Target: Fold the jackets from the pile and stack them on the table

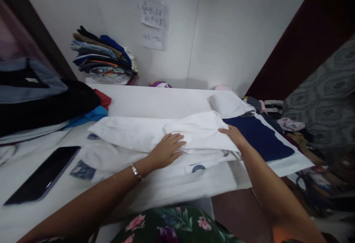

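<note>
A white garment (130, 131) lies partly folded across the table in front of me, with creases near its middle. My left hand (166, 150) rests flat on the cloth, fingers stretched out. At the garment's right end, my right hand (234, 135) grips the edge, the fingers partly hidden behind it. Under and in front of this layer is more white cloth (210, 182) with a round grey-blue mark (198, 168). A blue patterned patch (82, 169) shows at the left end of the white cloth.
A dark phone (43, 174) lies left of the garment. Black clothes (55, 106) are heaped at the left, and a folded stack (104, 56) stands at the back. Navy cloth (257, 137) and a white folded bundle (229, 103) lie right. Paper notes (154, 13) hang on the wall.
</note>
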The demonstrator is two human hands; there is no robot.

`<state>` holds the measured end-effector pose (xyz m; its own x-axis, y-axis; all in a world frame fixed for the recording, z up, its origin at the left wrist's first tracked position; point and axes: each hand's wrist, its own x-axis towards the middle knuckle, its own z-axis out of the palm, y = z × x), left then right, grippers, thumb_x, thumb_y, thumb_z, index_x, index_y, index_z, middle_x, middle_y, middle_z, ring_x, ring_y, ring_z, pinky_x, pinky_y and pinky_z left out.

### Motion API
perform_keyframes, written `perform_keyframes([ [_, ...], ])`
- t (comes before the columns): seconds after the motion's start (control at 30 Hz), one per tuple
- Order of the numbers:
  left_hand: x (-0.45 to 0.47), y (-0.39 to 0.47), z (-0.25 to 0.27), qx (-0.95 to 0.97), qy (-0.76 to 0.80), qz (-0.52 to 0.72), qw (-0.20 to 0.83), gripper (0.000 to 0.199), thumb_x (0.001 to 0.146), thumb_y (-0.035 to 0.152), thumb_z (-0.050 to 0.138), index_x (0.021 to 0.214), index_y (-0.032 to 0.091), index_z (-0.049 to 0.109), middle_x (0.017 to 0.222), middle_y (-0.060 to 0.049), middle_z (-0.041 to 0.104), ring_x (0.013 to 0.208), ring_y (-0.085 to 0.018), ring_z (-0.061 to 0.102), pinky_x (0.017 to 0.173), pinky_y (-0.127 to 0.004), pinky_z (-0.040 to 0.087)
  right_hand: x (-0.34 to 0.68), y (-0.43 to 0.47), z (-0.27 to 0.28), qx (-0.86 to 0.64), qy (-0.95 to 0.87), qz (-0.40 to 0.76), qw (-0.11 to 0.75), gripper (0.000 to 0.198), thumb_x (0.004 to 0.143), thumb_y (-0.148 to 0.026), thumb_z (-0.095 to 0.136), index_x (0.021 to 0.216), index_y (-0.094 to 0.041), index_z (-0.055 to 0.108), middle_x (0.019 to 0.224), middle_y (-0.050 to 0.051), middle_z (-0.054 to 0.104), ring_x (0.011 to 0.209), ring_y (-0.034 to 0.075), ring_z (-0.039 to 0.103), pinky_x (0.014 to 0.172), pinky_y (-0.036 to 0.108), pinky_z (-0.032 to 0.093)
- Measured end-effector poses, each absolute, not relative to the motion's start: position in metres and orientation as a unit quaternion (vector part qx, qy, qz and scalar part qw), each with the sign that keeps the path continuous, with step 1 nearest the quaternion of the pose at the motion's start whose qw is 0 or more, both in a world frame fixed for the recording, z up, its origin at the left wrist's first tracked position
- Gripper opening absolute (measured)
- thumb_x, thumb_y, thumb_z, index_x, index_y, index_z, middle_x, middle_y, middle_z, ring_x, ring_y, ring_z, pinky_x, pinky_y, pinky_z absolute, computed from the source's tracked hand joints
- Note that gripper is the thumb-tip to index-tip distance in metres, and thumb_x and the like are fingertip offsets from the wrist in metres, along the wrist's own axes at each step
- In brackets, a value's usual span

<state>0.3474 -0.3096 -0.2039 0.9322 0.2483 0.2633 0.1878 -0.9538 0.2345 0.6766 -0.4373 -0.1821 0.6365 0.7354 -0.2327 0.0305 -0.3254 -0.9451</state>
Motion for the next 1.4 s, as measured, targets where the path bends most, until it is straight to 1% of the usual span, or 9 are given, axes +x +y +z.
perform_keyframes([
  [0.27,0.366,-0.337,-0.216,0.985,0.089,0.089,0.116,0.047,0.089,0.04,0.056,0.13,0.02,0.054,0.139,-0.012,0.056,0.131,-0.028,0.046,0.113,-0.049,0.027,0.772,-0.482,-0.19,-0.904,-0.276,0.109,0.307,0.032,0.066,-0.041,0.07,0.081,-0.012,0.072,0.076,0.009,0.072,0.077,0.026,0.066,0.065,0.031,0.048],
  [0.43,0.344,-0.334,-0.21,0.981,0.1,0.114,0.12,0.04,0.091,0.038,0.053,0.126,0.02,0.057,0.137,-0.012,0.057,0.132,-0.028,0.045,0.113,-0.052,0.026,0.785,-0.489,-0.203,-0.92,-0.32,0.037,0.223,0.052,0.071,-0.05,0.065,0.103,-0.009,0.07,0.092,0.019,0.072,0.087,0.033,0.067,0.074,0.04,0.051],
  [0.53,0.317,-0.32,-0.201,0.959,0.193,0.177,0.109,0.035,0.091,0.034,0.051,0.122,0.021,0.06,0.136,-0.011,0.058,0.132,-0.027,0.045,0.113,-0.053,0.026,0.765,-0.484,-0.194,-0.886,-0.391,-0.078,0.235,0.059,0.077,-0.048,0.06,0.122,-0.01,0.062,0.115,0.023,0.066,0.106,0.036,0.063,0.089,0.048,0.049],
  [0.63,0.282,-0.302,-0.198,0.902,0.333,0.265,0.081,0.036,0.089,0.034,0.049,0.119,0.017,0.061,0.136,-0.015,0.056,0.129,-0.028,0.047,0.11,-0.049,0.033,0.711,-0.472,-0.182,-0.773,-0.522,-0.142,0.332,0.049,0.086,-0.045,0.053,0.124,-0.016,0.06,0.125,0.017,0.063,0.117,0.031,0.058,0.099,0.047,0.046],
  [0.8,0.238,-0.295,-0.201,0.771,0.528,0.338,0.113,0.05,0.086,0.047,0.048,0.125,0.016,0.055,0.137,-0.015,0.053,0.122,-0.029,0.052,0.101,-0.045,0.043,0.599,-0.442,-0.183,-0.607,-0.698,-0.064,0.374,0.04,0.093,-0.036,0.051,0.131,-0.024,0.055,0.14,0.011,0.054,0.133,0.024,0.046,0.109,0.046,0.04],
  [0.97,0.228,-0.307,-0.203,0.688,0.613,0.239,0.305,0.067,0.081,0.062,0.048,0.132,0.018,0.049,0.116,-0.01,0.065,0.09,-0.024,0.065,0.078,-0.036,0.051,0.553,-0.409,-0.227,-0.596,-0.775,0.002,0.211,0.048,0.093,-0.04,0.05,0.137,-0.02,0.051,0.149,0.014,0.043,0.141,0.029,0.035,0.112,0.052,0.034],
  [1.1,0.23,-0.313,-0.203,0.709,0.601,0.182,0.323,0.067,0.077,0.063,0.053,0.128,0.021,0.053,0.108,-0.009,0.069,0.093,-0.028,0.065,0.081,-0.039,0.05,0.553,-0.4,-0.254,-0.617,-0.777,-0.015,0.125,0.048,0.095,-0.038,0.046,0.138,-0.016,0.051,0.151,0.014,0.04,0.142,0.031,0.033,0.114,0.052,0.029],
  [1.3,0.219,-0.322,-0.213,0.732,0.45,0.26,0.441,0.091,0.067,0.052,0.07,0.146,0.023,0.034,0.141,-0.01,0.053,0.125,-0.03,0.052,0.101,-0.04,0.044,0.555,-0.404,-0.257,-0.615,-0.773,-0.021,0.154,0.046,0.095,-0.038,0.046,0.137,-0.02,0.051,0.15,0.012,0.042,0.142,0.028,0.034,0.113,0.051,0.03],
  [1.4,0.209,-0.323,-0.217,0.74,0.418,0.263,0.456,0.088,0.069,0.045,0.068,0.146,0.023,0.032,0.138,-0.011,0.056,0.122,-0.029,0.054,0.101,-0.042,0.043,0.556,-0.405,-0.257,-0.616,-0.769,-0.005,0.173,0.047,0.094,-0.039,0.048,0.137,-0.02,0.052,0.15,0.012,0.043,0.142,0.028,0.034,0.113,0.052,0.03],
])
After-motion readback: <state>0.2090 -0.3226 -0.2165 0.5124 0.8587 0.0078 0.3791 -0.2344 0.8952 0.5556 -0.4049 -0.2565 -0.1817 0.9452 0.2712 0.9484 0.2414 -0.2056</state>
